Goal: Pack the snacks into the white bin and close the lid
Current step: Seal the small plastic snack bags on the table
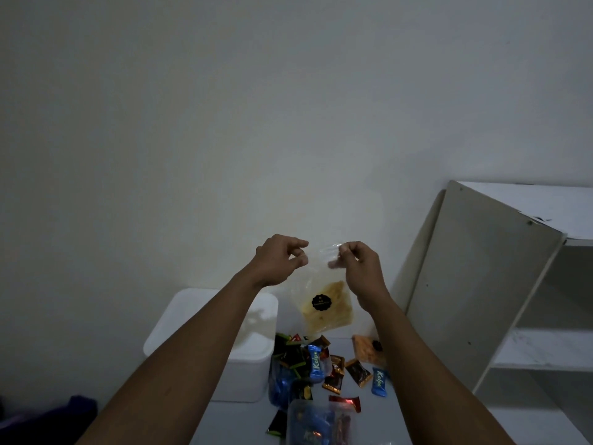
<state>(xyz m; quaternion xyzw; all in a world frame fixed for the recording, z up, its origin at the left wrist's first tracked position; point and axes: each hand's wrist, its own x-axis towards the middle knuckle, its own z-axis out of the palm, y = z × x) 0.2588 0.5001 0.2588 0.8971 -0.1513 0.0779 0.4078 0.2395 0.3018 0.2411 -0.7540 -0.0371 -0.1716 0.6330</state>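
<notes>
we've got the clear chip bag (pixel 327 305) up in the air in front of the wall, above the back of the table (pixel 244 422). yellow chips sit in its lower half and there's a round black sticker on the front. our right hand (pixel 361 268) has its fingers curled in, pinching the bag's top edge. our left hand (pixel 282 258) is curled right at the other top corner, but the plastic is too faint there to tell if it's actually gripping. the white bin (pixel 253 374) sits down left under our left forearm, lid on. the pile of wrapped snacks (pixel 324 367) is just beside it on the right, with an orange packet (pixel 364 348) near our right arm. a white shelf unit (pixel 481 284) stands off to the right.
</notes>
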